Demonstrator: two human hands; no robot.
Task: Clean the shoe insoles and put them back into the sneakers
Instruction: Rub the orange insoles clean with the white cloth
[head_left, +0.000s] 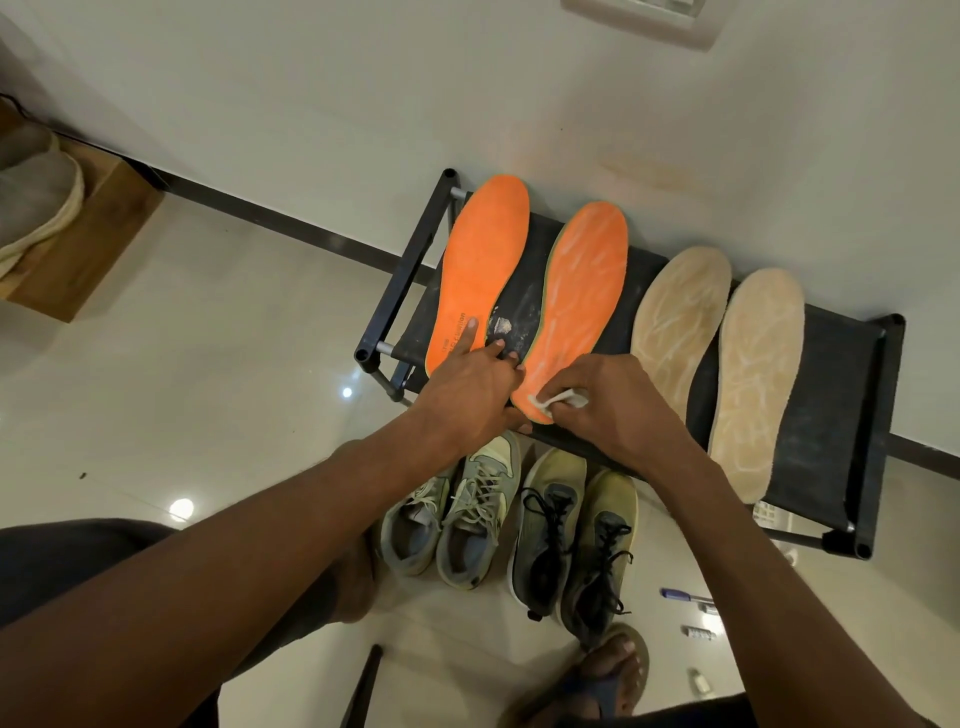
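Right hand pinches a white wipe on the second orange insole atop the rack; left hand, fingers spread, steadies it. Firm heel-to-toe strokes should lift the streaks.

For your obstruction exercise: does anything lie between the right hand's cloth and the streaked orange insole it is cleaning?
Nothing visible does. The right hand pinches the white cloth directly against the heel end of the streaked orange insole, while the left hand rests beside it.
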